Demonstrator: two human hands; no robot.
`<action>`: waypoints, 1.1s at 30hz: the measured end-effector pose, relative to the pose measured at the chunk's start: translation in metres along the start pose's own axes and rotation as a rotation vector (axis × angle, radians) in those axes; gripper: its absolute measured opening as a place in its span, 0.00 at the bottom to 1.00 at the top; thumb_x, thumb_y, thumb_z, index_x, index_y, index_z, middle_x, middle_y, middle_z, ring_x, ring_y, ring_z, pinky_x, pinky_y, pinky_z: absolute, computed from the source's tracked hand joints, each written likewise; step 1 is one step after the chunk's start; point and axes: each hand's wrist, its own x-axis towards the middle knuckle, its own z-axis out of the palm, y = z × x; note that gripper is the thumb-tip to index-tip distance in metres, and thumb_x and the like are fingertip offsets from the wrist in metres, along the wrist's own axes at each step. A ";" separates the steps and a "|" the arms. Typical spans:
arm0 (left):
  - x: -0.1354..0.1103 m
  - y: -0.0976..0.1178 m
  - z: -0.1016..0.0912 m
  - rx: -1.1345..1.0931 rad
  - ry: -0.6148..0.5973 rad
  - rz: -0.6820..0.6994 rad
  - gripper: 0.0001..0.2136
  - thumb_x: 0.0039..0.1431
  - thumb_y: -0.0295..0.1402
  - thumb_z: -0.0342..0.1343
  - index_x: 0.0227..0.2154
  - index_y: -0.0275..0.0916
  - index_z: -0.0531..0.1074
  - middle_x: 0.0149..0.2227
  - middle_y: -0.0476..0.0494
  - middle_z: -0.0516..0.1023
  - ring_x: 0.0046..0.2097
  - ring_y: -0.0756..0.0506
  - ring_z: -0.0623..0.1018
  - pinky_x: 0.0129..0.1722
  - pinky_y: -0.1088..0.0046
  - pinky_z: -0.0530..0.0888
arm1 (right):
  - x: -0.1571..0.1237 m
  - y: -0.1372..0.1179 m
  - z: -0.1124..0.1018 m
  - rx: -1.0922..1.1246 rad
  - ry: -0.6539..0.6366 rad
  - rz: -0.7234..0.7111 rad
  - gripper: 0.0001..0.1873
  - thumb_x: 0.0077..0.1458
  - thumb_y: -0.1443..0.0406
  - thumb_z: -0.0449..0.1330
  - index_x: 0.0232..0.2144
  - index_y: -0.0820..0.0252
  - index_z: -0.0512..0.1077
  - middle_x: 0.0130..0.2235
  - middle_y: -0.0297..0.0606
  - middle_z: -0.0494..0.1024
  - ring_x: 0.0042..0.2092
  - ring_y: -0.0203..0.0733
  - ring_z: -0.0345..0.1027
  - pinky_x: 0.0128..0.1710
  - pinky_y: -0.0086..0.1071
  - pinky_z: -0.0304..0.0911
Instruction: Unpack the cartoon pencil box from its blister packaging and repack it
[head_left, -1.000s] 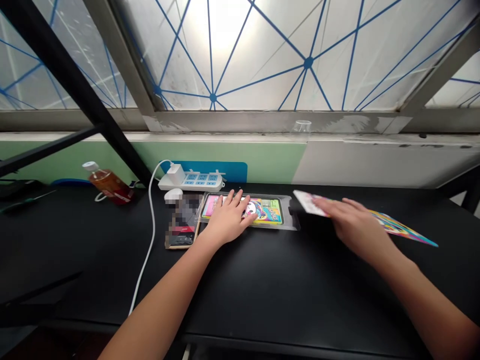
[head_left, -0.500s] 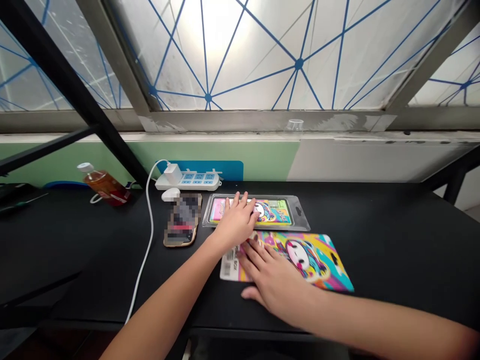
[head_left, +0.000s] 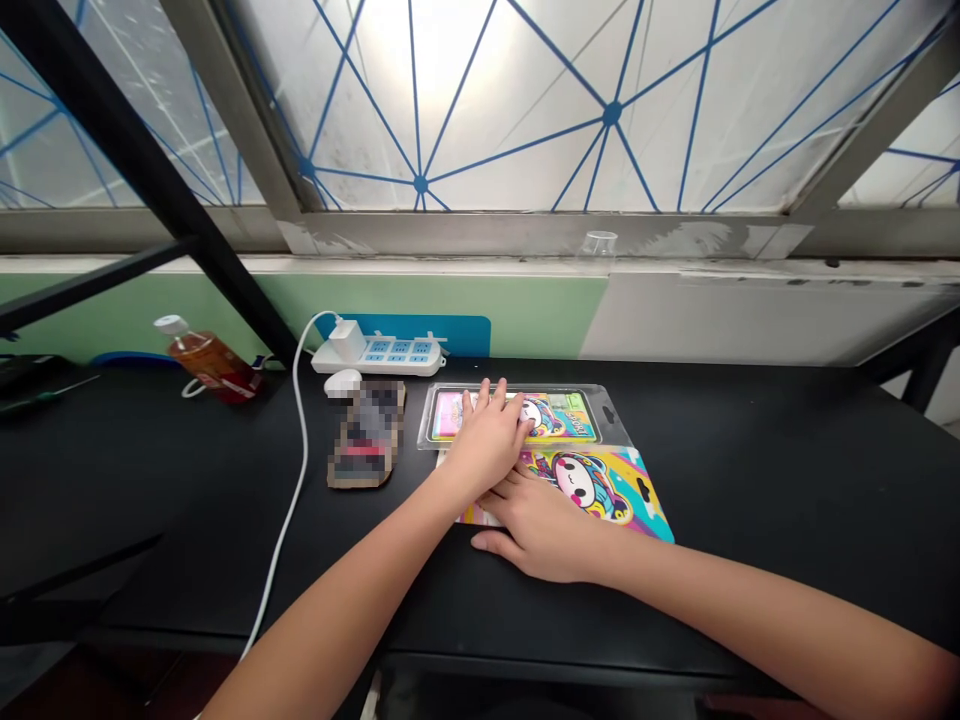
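1. My left hand (head_left: 491, 440) lay palm down, fingers straight and slightly spread, on a bright printed packet (head_left: 562, 415), pressing it without gripping.
2. That packet sat inside a clear plastic tray (head_left: 615, 428) on the black worktop (head_left: 765, 480).
3. My right hand (head_left: 540, 530) was flat and open too, thumb held apart, resting on a colourful printed card (head_left: 581, 480); its fingertips were partly hidden beside my left hand.
4. The card lay on my side of the tray, right at its near edge; I couldn't tell whether they overlapped.
5. Left of the tray were a blurred, phone-shaped thing (head_left: 367, 435) and a small white object (head_left: 343, 383), with a power strip (head_left: 379, 355) behind.
6. Farther left, a bottle (head_left: 214, 365) leaned at a tilt.
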 end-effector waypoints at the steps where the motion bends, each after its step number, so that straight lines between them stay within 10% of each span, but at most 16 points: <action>1: 0.001 0.000 0.001 0.004 0.013 0.005 0.23 0.74 0.41 0.41 0.65 0.38 0.63 0.71 0.33 0.57 0.72 0.30 0.53 0.67 0.42 0.54 | 0.003 0.002 0.000 0.008 -0.004 -0.003 0.23 0.65 0.55 0.57 0.58 0.61 0.69 0.61 0.48 0.73 0.64 0.54 0.62 0.65 0.49 0.55; 8: 0.001 -0.006 0.001 -0.029 0.068 0.016 0.21 0.73 0.40 0.44 0.63 0.37 0.65 0.70 0.32 0.60 0.71 0.32 0.56 0.67 0.42 0.55 | 0.013 0.008 0.003 -0.014 0.035 -0.041 0.14 0.67 0.61 0.54 0.48 0.60 0.75 0.50 0.44 0.81 0.53 0.49 0.72 0.57 0.43 0.63; 14: -0.007 -0.018 -0.015 -0.182 0.237 0.086 0.19 0.74 0.37 0.40 0.60 0.36 0.67 0.67 0.37 0.66 0.67 0.44 0.65 0.67 0.62 0.62 | 0.002 0.034 -0.031 -0.249 0.301 -0.163 0.18 0.68 0.66 0.48 0.36 0.60 0.77 0.35 0.43 0.81 0.38 0.45 0.72 0.42 0.39 0.67; 20: -0.006 -0.042 -0.021 0.084 0.135 0.057 0.25 0.71 0.46 0.46 0.62 0.36 0.66 0.67 0.34 0.65 0.69 0.33 0.62 0.65 0.47 0.60 | -0.002 0.106 -0.079 -0.420 0.198 0.274 0.23 0.65 0.51 0.54 0.49 0.62 0.76 0.45 0.51 0.77 0.45 0.55 0.69 0.43 0.47 0.68; 24: -0.004 -0.045 -0.014 0.134 0.060 0.007 0.28 0.72 0.50 0.41 0.64 0.37 0.64 0.69 0.32 0.62 0.69 0.32 0.60 0.64 0.43 0.59 | 0.004 0.143 -0.085 -0.324 0.089 0.311 0.30 0.58 0.43 0.59 0.50 0.59 0.76 0.45 0.49 0.75 0.46 0.55 0.69 0.43 0.46 0.68; 33: -0.010 -0.040 -0.027 0.178 0.172 0.021 0.29 0.69 0.52 0.47 0.65 0.40 0.62 0.68 0.33 0.63 0.69 0.32 0.61 0.66 0.41 0.55 | -0.002 0.123 -0.077 -0.397 0.294 0.290 0.23 0.57 0.47 0.62 0.45 0.58 0.73 0.53 0.51 0.72 0.53 0.60 0.66 0.50 0.52 0.63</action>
